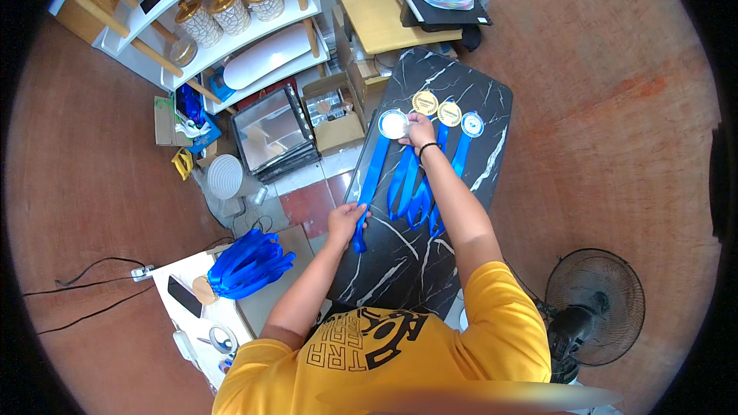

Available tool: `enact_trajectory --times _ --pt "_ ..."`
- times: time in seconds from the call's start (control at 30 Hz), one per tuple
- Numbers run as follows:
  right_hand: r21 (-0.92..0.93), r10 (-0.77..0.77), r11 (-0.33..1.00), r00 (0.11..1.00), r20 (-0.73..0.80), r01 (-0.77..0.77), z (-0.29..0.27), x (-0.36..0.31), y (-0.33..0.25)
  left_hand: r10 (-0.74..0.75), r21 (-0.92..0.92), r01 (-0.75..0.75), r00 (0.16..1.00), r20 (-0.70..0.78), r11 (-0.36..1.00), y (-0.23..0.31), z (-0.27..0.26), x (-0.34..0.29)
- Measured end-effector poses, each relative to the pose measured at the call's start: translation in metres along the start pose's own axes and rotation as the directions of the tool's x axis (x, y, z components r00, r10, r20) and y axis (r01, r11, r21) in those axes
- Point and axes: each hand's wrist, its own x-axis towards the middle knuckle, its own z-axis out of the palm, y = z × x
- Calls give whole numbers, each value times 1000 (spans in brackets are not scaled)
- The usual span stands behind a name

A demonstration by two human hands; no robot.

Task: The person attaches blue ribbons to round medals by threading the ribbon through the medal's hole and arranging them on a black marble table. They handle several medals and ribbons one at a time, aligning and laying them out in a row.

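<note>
On the black marble-patterned table (392,261), my right hand (420,132) pinches the edge of a silver-rimmed medal (393,124) with a pale face. Its blue ribbon (374,171) runs down toward me, and my left hand (347,223) has closed on the lower part. Just beyond my right hand lies a gold medal (424,103). To its right are a second gold medal (449,114) and a blue-and-white medal (472,124). Their blue ribbons (419,204) trail toward me, partly hidden under my right forearm.
At left, a white side table (173,280) bears a bundle of blue ribbons (250,263), a phone (184,295) and scissors (218,340). A black fan (596,303) stands at right. Shelves with lidded jars (228,12) and stacked black frames (270,132) are at far left.
</note>
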Motion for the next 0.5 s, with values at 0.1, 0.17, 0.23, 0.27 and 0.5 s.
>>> enact_trajectory --times 0.1,0.17,0.23,0.27,0.5 --pt "-91 30 995 997 -68 -36 6 37 7 -40 4 40 999 -13 999 -15 -10 -2" --pt "-124 43 991 993 -114 -57 7 50 13 -100 -41 99 995 -15 994 -23 -16 -4" --pt "-147 -10 989 985 -171 -16 9 59 17 -84 -18 84 996 -25 996 -31 -20 -5" --pt "-175 -35 985 985 -172 4 9 61 19 -91 -15 90 996 -26 996 -34 -22 -5" --pt "-398 -224 910 946 -234 117 10 64 20 -117 22 119 990 -74 993 -45 -21 -5"
